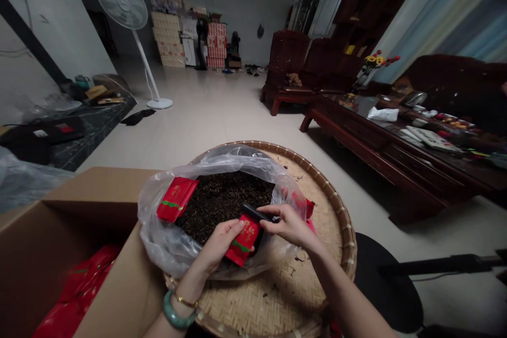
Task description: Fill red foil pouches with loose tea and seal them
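Observation:
My left hand (219,243) pinches a small red packet (244,240) with gold characters and a green band. Across the packet's top edge lies a short black bar-shaped tool (255,213), gripped between the thumb and fingers of my right hand (287,224). Both hands are over the near side of a clear plastic bag (154,243) with its mouth spread wide. Dark loose tea leaves (222,198) fill the bag. On its left rim rests a pile of flat red packets (176,200). The bag sits on a round woven bamboo tray (257,306).
An open cardboard box (130,274) at the left holds many red packets (83,285). More red packets (303,203) lie right of the bag. A black round stand base (386,280) is at the right. Farther off are a white fan (122,2) and a dark wooden table (380,148).

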Demonstrator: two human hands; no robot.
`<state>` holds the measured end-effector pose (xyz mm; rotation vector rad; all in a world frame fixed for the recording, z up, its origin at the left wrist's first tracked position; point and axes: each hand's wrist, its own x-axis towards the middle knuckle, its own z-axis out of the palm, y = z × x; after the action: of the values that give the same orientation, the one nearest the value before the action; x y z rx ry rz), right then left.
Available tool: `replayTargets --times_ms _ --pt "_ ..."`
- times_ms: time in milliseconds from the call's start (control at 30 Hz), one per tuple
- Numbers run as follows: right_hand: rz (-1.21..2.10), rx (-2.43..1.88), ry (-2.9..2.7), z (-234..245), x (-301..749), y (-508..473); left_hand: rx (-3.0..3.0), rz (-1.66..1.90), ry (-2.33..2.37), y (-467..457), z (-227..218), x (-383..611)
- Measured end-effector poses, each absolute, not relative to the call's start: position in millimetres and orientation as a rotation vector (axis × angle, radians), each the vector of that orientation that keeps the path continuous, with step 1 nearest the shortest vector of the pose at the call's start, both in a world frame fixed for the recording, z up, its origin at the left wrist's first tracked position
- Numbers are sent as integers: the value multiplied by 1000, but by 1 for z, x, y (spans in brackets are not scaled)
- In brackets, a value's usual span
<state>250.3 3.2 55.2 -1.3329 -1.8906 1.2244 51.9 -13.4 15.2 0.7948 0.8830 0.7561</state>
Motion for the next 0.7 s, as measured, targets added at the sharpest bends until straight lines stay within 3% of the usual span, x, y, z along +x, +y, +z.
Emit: replayTargets --times_ms 367,700 --pt "1334 -1379 -1616 54 259 7 767 834 933 -13 15 52" --pt "579 -1635 -1879 20 281 5 732 1032 930 -15 10 58"
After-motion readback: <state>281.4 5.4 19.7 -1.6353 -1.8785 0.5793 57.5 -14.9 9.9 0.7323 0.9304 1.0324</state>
